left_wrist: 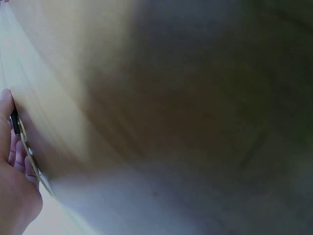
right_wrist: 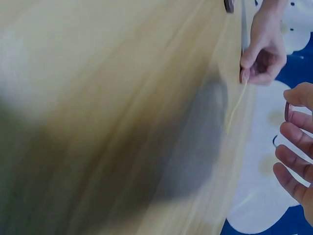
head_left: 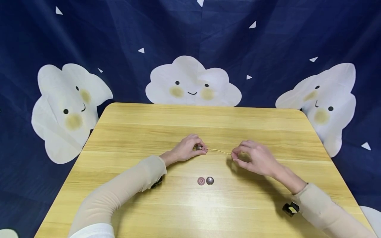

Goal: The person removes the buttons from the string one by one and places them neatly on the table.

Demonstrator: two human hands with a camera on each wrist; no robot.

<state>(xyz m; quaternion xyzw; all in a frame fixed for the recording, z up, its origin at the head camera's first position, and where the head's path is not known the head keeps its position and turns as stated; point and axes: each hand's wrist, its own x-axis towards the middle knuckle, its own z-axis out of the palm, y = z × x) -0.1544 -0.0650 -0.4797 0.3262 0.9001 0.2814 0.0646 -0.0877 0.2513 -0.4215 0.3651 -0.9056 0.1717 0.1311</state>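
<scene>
A thin yellow string [head_left: 219, 151] lies stretched over the wooden table [head_left: 190, 122] between my two hands. My left hand [head_left: 200, 147] pinches a small dark button [head_left: 198, 148] at the string's left end. That button [left_wrist: 15, 122] and the string [left_wrist: 33, 164] show by the fingers in the left wrist view. My right hand [head_left: 233, 155] pinches the string's right end with thumb and forefinger. In the right wrist view a reddish round rim [right_wrist: 288, 111] shows between my right fingers [right_wrist: 293, 134], and the string [right_wrist: 235, 107] runs to the left hand's button [right_wrist: 243, 76].
A pink button [head_left: 201, 180] and a grey button [head_left: 209, 180] lie side by side on the table, nearer to me than the hands. A dark blue cloth with white clouds [head_left: 191, 82] hangs behind the table. Both wrist views are mostly blurred tabletop.
</scene>
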